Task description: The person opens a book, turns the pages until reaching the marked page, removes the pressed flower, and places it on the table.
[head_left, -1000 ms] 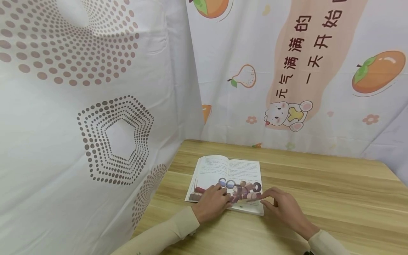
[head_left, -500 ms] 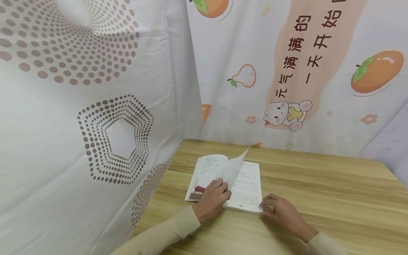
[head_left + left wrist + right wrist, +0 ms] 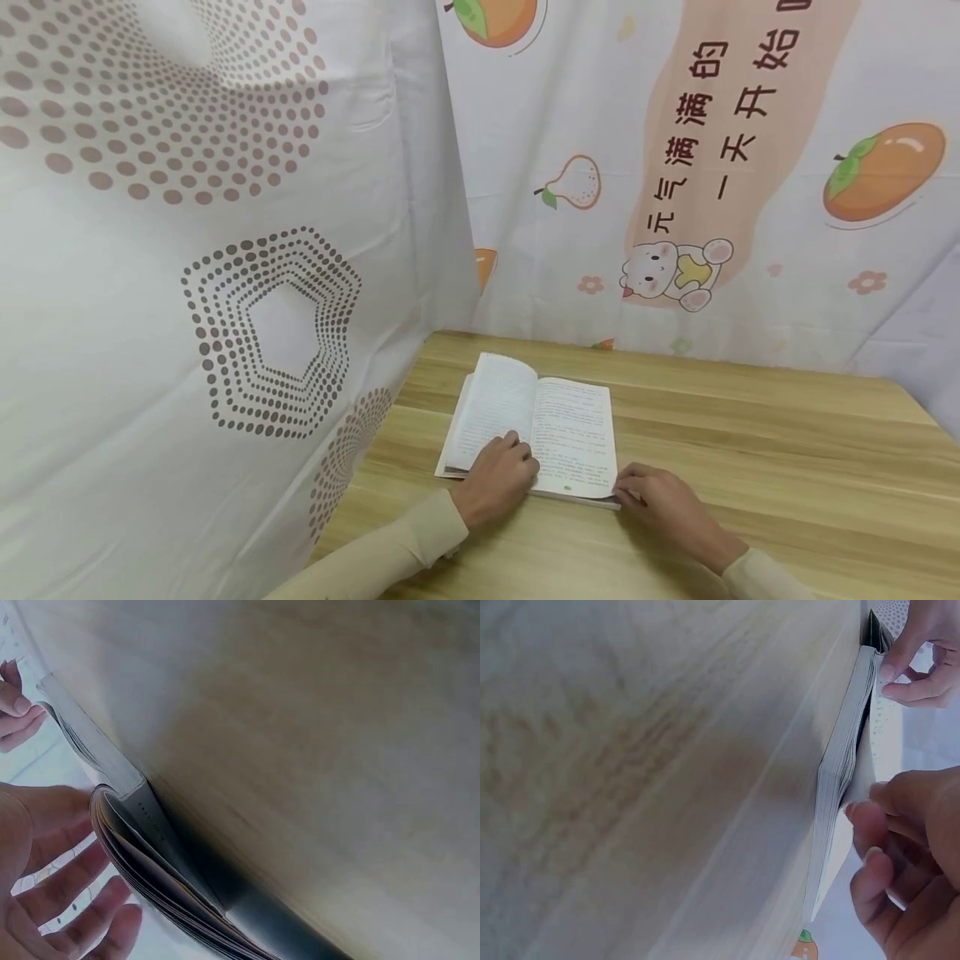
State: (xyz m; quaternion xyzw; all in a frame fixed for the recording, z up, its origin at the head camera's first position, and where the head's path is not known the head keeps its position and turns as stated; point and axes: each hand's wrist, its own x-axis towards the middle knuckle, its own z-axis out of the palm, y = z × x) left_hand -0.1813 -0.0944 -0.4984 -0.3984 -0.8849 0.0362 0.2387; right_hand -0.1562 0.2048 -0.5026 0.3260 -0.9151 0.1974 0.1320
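An open book (image 3: pixel 573 425) with printed text lies on the wooden table. My left hand (image 3: pixel 497 479) rests on its lower middle near the spine, with the fingers over the left page (image 3: pixel 498 404). The left wrist view shows that hand's loosely bent fingers (image 3: pixel 64 892) at the book's lower edge, where the left-side pages curve up. At the lower right corner, my right hand (image 3: pixel 663 504) pinches a lifted page (image 3: pixel 862 769) between thumb and finger. A dark gap shows between this page and the block of pages (image 3: pixel 840 750) beneath it.
The wooden table (image 3: pixel 750 433) extends to the right of the book. A white cloth with dot patterns (image 3: pixel 285 333) hangs close on the left. Another cloth with fruit prints (image 3: pixel 570 250) hangs behind the table's far edge.
The illustrated page has turned over from right to left and now lies on the left side. My right hand has dropped slightly to the lower right corner and lifts another page there.
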